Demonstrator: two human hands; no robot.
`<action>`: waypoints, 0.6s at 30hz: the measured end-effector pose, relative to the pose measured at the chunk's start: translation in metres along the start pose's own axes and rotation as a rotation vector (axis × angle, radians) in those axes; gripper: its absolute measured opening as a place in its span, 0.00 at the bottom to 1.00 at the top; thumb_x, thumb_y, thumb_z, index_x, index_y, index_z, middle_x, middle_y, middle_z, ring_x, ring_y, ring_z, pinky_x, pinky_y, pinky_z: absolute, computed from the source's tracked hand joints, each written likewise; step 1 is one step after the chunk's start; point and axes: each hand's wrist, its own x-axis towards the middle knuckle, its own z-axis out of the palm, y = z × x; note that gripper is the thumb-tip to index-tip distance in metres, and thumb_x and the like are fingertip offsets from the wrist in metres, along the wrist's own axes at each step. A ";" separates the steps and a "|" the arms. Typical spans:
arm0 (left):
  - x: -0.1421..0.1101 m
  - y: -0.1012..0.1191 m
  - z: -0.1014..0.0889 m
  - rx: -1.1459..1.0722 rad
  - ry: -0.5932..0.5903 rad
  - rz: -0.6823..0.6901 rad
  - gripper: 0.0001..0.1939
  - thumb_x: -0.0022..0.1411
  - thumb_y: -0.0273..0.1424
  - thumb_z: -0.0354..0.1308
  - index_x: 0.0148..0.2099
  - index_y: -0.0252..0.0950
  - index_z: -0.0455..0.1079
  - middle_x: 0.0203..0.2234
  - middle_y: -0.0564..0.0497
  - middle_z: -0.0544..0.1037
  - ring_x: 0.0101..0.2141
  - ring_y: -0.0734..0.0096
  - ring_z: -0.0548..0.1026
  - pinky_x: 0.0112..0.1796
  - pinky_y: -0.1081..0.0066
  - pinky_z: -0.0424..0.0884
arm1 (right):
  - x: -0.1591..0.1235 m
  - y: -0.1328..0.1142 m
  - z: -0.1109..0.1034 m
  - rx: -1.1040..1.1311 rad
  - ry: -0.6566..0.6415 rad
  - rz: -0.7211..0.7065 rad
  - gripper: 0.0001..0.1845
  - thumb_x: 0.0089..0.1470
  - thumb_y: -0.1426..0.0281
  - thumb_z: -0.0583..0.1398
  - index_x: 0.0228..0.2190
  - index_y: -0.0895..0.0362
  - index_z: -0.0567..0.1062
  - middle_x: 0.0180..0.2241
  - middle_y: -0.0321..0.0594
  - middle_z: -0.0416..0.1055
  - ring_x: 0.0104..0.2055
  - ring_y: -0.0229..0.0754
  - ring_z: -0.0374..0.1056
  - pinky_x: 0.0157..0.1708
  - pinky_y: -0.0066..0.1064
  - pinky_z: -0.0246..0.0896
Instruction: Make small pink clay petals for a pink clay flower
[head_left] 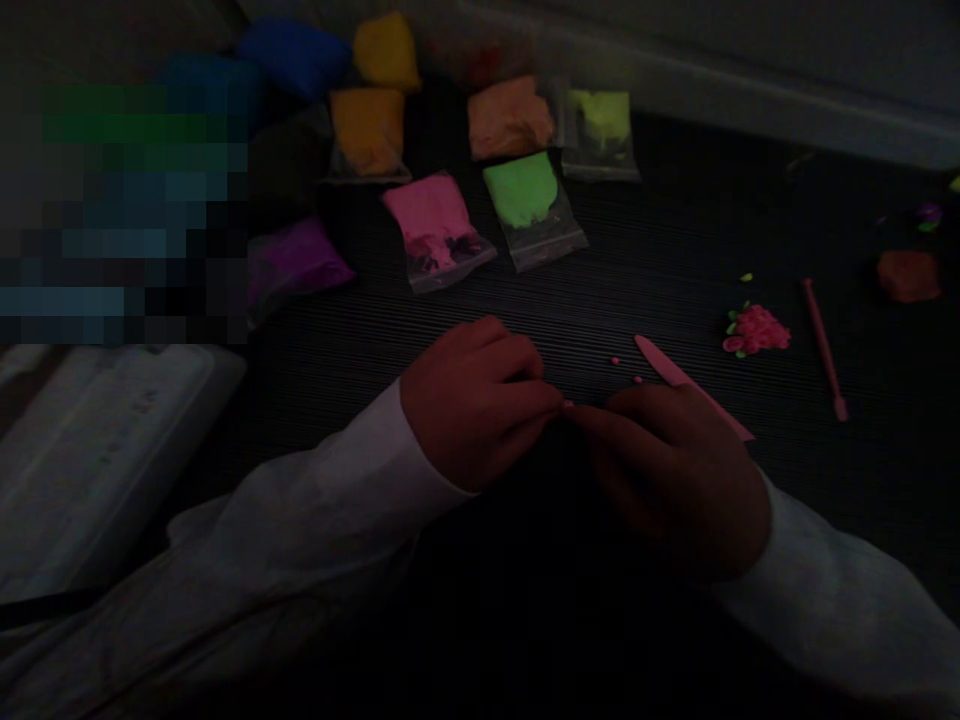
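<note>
My left hand [486, 410] is closed in a pinch, thumb and forefinger meeting at a tiny bit of pink modelling clay [568, 404]. My right hand [675, 465] is closed as well, its fingertips pressed at the same bit from the other side. Most of the clay is hidden between the fingers. Just beyond my right hand lie two small pink clay balls [615, 360]. A pink plastic clay knife [694, 388] lies partly behind that hand. Farther right is a cluster of small pink clay roses [759, 330] with green leaves.
Bags of coloured clay lie at the back: pink [435, 215], green [525, 190], orange [367, 125], yellow [606, 115] and purple [300, 255] among them. A pink modelling tool [825, 350] and a reddish-brown lump [909, 276] are at right. A white case [112, 450] stands at left.
</note>
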 end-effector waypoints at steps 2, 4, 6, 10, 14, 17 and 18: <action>0.000 0.001 0.001 0.006 -0.001 -0.006 0.10 0.52 0.33 0.47 0.31 0.38 0.68 0.24 0.51 0.67 0.28 0.73 0.63 0.29 0.70 0.59 | 0.000 0.000 0.000 -0.021 -0.007 -0.006 0.16 0.46 0.69 0.50 0.40 0.54 0.65 0.30 0.39 0.62 0.31 0.39 0.58 0.30 0.34 0.52; 0.000 0.001 0.001 0.009 0.003 -0.015 0.10 0.52 0.33 0.47 0.31 0.38 0.68 0.24 0.51 0.67 0.27 0.73 0.63 0.29 0.70 0.59 | 0.000 -0.001 -0.001 -0.032 -0.001 -0.008 0.16 0.46 0.69 0.50 0.39 0.54 0.65 0.30 0.40 0.62 0.31 0.39 0.57 0.30 0.34 0.52; 0.001 0.000 0.001 0.003 0.001 -0.019 0.10 0.52 0.34 0.47 0.31 0.38 0.68 0.24 0.51 0.67 0.27 0.73 0.63 0.29 0.70 0.59 | 0.000 -0.002 -0.001 -0.036 0.008 -0.012 0.16 0.46 0.69 0.51 0.39 0.53 0.65 0.30 0.40 0.62 0.31 0.39 0.57 0.29 0.33 0.52; 0.000 0.001 0.001 -0.013 -0.006 -0.031 0.10 0.52 0.34 0.47 0.32 0.37 0.68 0.24 0.51 0.68 0.27 0.73 0.63 0.29 0.70 0.59 | 0.000 -0.002 -0.001 -0.031 0.030 -0.013 0.15 0.45 0.69 0.51 0.38 0.53 0.66 0.30 0.39 0.62 0.30 0.39 0.57 0.29 0.33 0.53; -0.002 0.003 0.000 -0.042 0.011 -0.041 0.10 0.52 0.33 0.48 0.32 0.36 0.68 0.24 0.50 0.68 0.27 0.73 0.64 0.30 0.70 0.60 | -0.005 0.005 -0.008 0.034 0.141 0.048 0.15 0.45 0.71 0.52 0.38 0.54 0.66 0.31 0.39 0.63 0.33 0.38 0.59 0.31 0.32 0.54; 0.002 0.002 -0.002 -0.070 0.057 -0.073 0.08 0.51 0.31 0.48 0.31 0.35 0.67 0.25 0.50 0.69 0.28 0.72 0.64 0.31 0.69 0.60 | -0.009 0.015 -0.014 0.037 0.254 0.176 0.13 0.44 0.72 0.53 0.36 0.57 0.67 0.32 0.40 0.64 0.34 0.38 0.59 0.33 0.31 0.54; 0.004 0.001 -0.004 -0.079 0.073 -0.084 0.08 0.51 0.31 0.49 0.31 0.35 0.67 0.25 0.50 0.69 0.29 0.72 0.64 0.31 0.69 0.60 | -0.010 0.018 -0.014 0.022 0.274 0.218 0.13 0.44 0.71 0.53 0.36 0.57 0.67 0.31 0.40 0.64 0.33 0.38 0.60 0.33 0.31 0.54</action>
